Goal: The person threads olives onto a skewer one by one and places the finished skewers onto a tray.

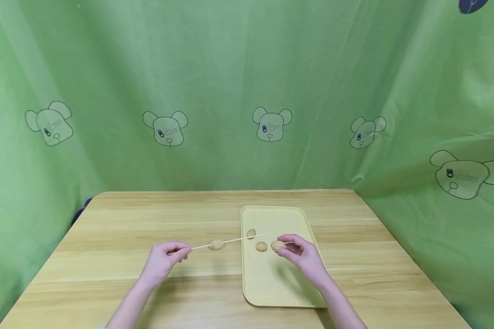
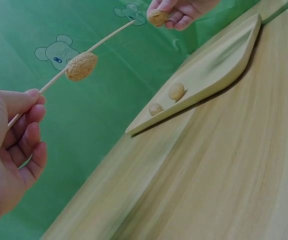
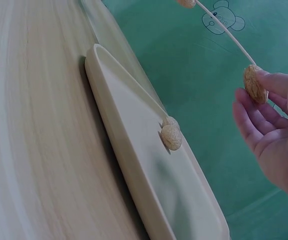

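Observation:
My left hand [image 1: 164,261] pinches a thin wooden skewer [image 1: 234,239] near its lower end, between thumb and fingers. A wrinkled, golden-brown oval ball [image 2: 81,66] is threaded on the skewer a little ahead of those fingers. Over the tray, my right hand [image 1: 305,261] pinches another wrinkled brown ball [image 3: 255,84] between thumb and fingertips. In the left wrist view the skewer's bare tip points toward this ball, with a small gap between them. Two more such balls, one nearer [image 1: 261,246] and one farther [image 1: 251,233], lie on the pale yellow tray [image 1: 271,292].
The tray lies lengthwise on the right half of the wood-grain table [image 1: 181,301]. A green curtain [image 1: 218,68] with bear-head outlines hangs behind the table and along both sides. Shadows of the hands fall on the tray and table.

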A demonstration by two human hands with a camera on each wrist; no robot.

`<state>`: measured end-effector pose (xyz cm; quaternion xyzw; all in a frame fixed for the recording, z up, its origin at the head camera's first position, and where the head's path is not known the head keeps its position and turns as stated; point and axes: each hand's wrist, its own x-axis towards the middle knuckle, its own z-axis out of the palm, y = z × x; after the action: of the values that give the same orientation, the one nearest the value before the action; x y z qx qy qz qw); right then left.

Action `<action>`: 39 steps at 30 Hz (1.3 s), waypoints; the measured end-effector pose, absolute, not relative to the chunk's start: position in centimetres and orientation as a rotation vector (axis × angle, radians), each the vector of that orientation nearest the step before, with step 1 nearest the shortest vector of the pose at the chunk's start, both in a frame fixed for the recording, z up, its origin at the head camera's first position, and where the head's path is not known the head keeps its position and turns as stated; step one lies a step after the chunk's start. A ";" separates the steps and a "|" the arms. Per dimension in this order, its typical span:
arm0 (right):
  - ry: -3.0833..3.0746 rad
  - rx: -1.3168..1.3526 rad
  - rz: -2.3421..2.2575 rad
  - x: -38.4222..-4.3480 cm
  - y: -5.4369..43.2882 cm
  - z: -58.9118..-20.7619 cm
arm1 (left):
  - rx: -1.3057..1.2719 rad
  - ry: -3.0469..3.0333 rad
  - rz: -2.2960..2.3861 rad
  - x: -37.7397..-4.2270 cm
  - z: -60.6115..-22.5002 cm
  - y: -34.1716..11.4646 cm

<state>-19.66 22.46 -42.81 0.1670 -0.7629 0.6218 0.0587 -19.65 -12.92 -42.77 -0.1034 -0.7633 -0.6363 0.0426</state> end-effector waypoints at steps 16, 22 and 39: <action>-2.247 0.455 2.025 -19.7 22.3 -43.2 | -0.470 -2.325 -1.913 -19.1 -43.0 -13.2; -2.120 0.516 2.073 -20.0 22.5 -43.8 | -0.559 -2.342 -1.887 -19.2 -43.1 -13.5; -2.113 0.433 2.116 -20.1 21.9 -43.4 | -0.507 -2.421 -1.865 -19.4 -43.5 -13.4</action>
<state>-20.09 21.94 -43.37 0.1431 -0.6981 0.6990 0.0600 -19.38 -13.43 -43.49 -0.1635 -0.7814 -0.6018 0.0221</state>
